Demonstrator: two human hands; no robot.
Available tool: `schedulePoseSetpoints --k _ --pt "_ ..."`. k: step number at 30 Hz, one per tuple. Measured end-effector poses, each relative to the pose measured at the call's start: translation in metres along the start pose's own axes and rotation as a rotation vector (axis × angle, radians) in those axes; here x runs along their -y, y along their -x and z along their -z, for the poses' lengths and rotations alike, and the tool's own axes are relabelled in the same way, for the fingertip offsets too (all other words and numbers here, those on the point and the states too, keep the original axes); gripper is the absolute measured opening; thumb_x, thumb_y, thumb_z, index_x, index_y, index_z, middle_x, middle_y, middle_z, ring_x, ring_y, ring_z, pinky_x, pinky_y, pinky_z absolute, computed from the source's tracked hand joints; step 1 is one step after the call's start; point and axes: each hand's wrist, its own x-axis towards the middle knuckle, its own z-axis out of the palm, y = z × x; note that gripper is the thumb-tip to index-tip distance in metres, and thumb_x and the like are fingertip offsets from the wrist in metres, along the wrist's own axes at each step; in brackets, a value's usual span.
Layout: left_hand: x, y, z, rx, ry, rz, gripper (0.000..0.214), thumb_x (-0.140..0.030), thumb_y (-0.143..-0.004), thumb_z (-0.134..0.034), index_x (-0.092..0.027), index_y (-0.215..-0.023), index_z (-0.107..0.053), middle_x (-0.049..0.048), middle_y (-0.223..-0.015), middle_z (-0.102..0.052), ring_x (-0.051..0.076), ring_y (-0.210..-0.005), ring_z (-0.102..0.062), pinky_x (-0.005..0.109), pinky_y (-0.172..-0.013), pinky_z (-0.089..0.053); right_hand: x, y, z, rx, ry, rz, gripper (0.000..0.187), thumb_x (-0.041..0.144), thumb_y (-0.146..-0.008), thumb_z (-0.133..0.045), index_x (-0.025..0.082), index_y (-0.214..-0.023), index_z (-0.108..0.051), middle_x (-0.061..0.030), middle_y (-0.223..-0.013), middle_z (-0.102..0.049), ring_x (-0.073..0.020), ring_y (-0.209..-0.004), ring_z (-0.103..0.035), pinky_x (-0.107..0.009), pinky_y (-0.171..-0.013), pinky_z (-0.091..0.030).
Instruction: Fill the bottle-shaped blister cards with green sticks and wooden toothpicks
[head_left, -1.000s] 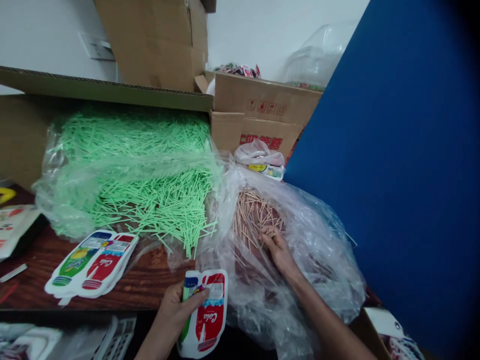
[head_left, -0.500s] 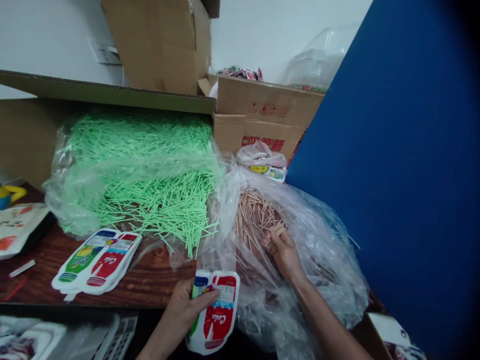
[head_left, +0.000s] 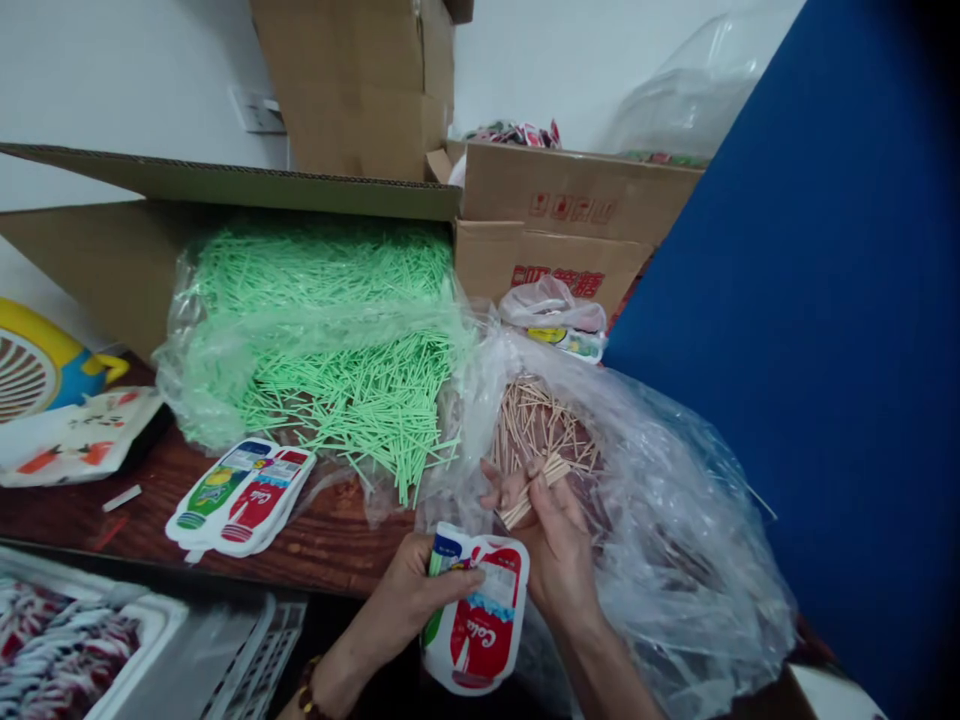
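Note:
My left hand point(head_left: 416, 590) grips a bottle-shaped cola packet point(head_left: 480, 625) with a green stick held against it, low in the middle. Just to its right, my right hand point(head_left: 551, 535) is closed on a small bundle of tan sticks point(head_left: 536, 485), lifted out of the clear plastic bag point(head_left: 660, 530) that holds a heap of tan sticks point(head_left: 544, 425). A large clear bag of green sticks point(head_left: 330, 340) spills from a cardboard box point(head_left: 112, 250) onto the wooden table point(head_left: 322, 540).
A stack of bottle-shaped packets point(head_left: 244, 497) lies on the table at left. A yellow and blue fan point(head_left: 41, 365) and a printed pouch point(head_left: 71, 440) sit at far left. Cardboard boxes point(head_left: 570, 225) stand behind; a blue panel point(head_left: 825, 300) fills the right. A white tray point(head_left: 75, 640) sits bottom left.
My right hand has closed on a few tan sticks and drawn back out of the bag toward the packet in my left hand. The view has shifted to the left.

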Motion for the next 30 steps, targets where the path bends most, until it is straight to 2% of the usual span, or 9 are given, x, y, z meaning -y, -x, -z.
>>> schedulePoseSetpoints --k 4,8,13,17,20,24,27,30 --pt "0.001 -0.003 0.0 0.011 0.045 -0.025 0.017 -0.027 -0.074 -0.074 -0.011 -0.074 -0.068 -0.0005 -0.064 -0.064 0.01 -0.056 -0.051 0.021 -0.059 -0.041 -0.001 0.01 -0.002 -0.028 0.048 -0.062 0.007 0.03 -0.087 -0.059 0.023 -0.089 -0.059 0.0024 -0.071 -0.063 -0.0168 -0.081 -0.067 -0.036 -0.088 -0.05" --pt "-0.002 -0.005 -0.003 0.033 0.095 -0.056 0.014 -0.025 -0.073 -0.074 -0.013 -0.077 -0.068 -0.0008 -0.07 -0.064 0.011 -0.064 -0.053 0.022 -0.065 -0.043 -0.004 0.015 -0.003 -0.077 0.053 -0.097 0.01 0.032 -0.086 -0.061 0.024 -0.089 -0.057 0.0028 -0.074 -0.065 -0.0163 -0.078 -0.068 -0.032 -0.08 -0.053" --pt "-0.004 -0.005 -0.004 0.035 0.116 -0.049 0.015 -0.025 -0.073 -0.074 -0.013 -0.08 -0.069 -0.0003 -0.074 -0.066 0.012 -0.065 -0.055 0.023 -0.067 -0.044 -0.008 0.014 -0.002 -0.099 0.079 -0.096 0.013 0.033 -0.083 -0.063 0.024 -0.09 -0.056 0.0034 -0.069 -0.065 -0.0178 -0.079 -0.069 -0.033 -0.08 -0.053" --pt "-0.003 -0.004 -0.003 0.003 0.106 -0.043 0.016 -0.026 -0.071 -0.075 -0.013 -0.079 -0.07 -0.0003 -0.071 -0.068 0.012 -0.063 -0.056 0.022 -0.066 -0.044 -0.01 0.015 0.002 -0.093 0.112 -0.102 0.013 0.032 -0.082 -0.064 0.025 -0.088 -0.056 0.0031 -0.068 -0.065 -0.0202 -0.088 -0.068 -0.035 -0.084 -0.052" --pt "-0.004 -0.004 -0.001 -0.009 0.093 -0.025 0.017 -0.027 -0.071 -0.075 -0.012 -0.076 -0.071 0.0012 -0.069 -0.069 0.013 -0.059 -0.058 0.023 -0.062 -0.045 -0.01 0.017 0.006 -0.079 0.126 -0.104 0.01 0.032 -0.085 -0.062 0.024 -0.087 -0.056 0.0 -0.08 -0.069 -0.0218 -0.101 -0.065 -0.036 -0.089 -0.05" --pt "-0.009 -0.005 0.0 -0.024 0.083 -0.038 0.015 -0.026 -0.072 -0.075 -0.013 -0.078 -0.072 0.0015 -0.073 -0.072 0.012 -0.062 -0.06 0.022 -0.065 -0.046 -0.01 0.02 0.012 0.033 0.2 -0.173 0.01 0.031 -0.085 -0.061 0.022 -0.087 -0.059 -0.0057 -0.107 -0.07 -0.0219 -0.115 -0.057 -0.036 -0.095 -0.046" --pt "-0.01 -0.007 0.002 -0.028 0.042 -0.057 0.016 -0.026 -0.073 -0.075 -0.012 -0.081 -0.072 0.0026 -0.075 -0.073 0.013 -0.064 -0.061 0.023 -0.066 -0.047 -0.009 0.019 0.015 0.044 0.201 -0.196 0.011 0.031 -0.084 -0.063 0.021 -0.087 -0.06 -0.0069 -0.111 -0.069 -0.0207 -0.106 -0.062 -0.033 -0.089 -0.049" --pt "-0.009 -0.007 0.005 -0.019 0.016 -0.042 0.017 -0.027 -0.073 -0.074 -0.011 -0.08 -0.073 0.0035 -0.074 -0.073 0.014 -0.062 -0.061 0.023 -0.065 -0.047 -0.007 0.018 0.016 -0.034 0.115 -0.196 0.012 0.032 -0.083 -0.064 0.022 -0.089 -0.059 -0.0052 -0.099 -0.073 -0.0197 -0.091 -0.067 -0.033 -0.08 -0.053"
